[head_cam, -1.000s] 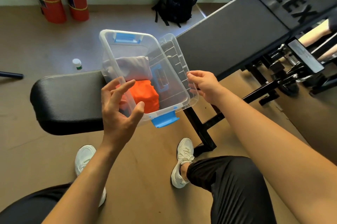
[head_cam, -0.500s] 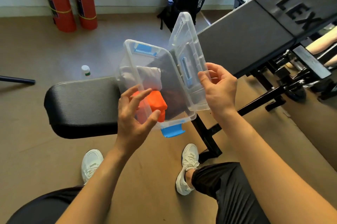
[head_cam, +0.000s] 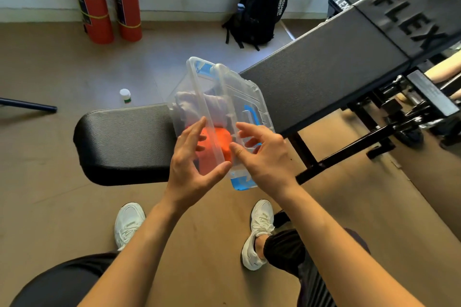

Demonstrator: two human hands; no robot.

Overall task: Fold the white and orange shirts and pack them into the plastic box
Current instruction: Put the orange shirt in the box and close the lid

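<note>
Two-handed, holding the clear plastic box (head_cam: 184, 97) tilted above the right end of the black padded counter (head_cam: 124, 142). Cupping its near left corner with the left hand (head_cam: 192, 167), fingers spread along the side wall, thumb pressing the near rim. Pinching the clear lid (head_cam: 239, 87) with the right hand (head_cam: 267, 159), thumb on top, fingers showing through the plastic; lid standing partway over the opening, left rim uncovered. Carrying both shirts inside: white shirt (head_cam: 212, 107) at the far end, orange shirt (head_cam: 222, 139) at the near end, touching each other. Hanging a blue latch (head_cam: 240, 183) off the near edge, just beside the right wrist.

Crowding the box's right side against the grey inclined bench pad (head_cam: 324, 77) and its black frame. Leaving open room to the left over the counter and bare brown floor (head_cam: 50, 69). Standing well apart along the far wall: two red fire extinguishers (head_cam: 89, 2) and a black backpack (head_cam: 259, 9). Sitting on the floor beyond the counter, a small white-capped bottle (head_cam: 125, 95).
</note>
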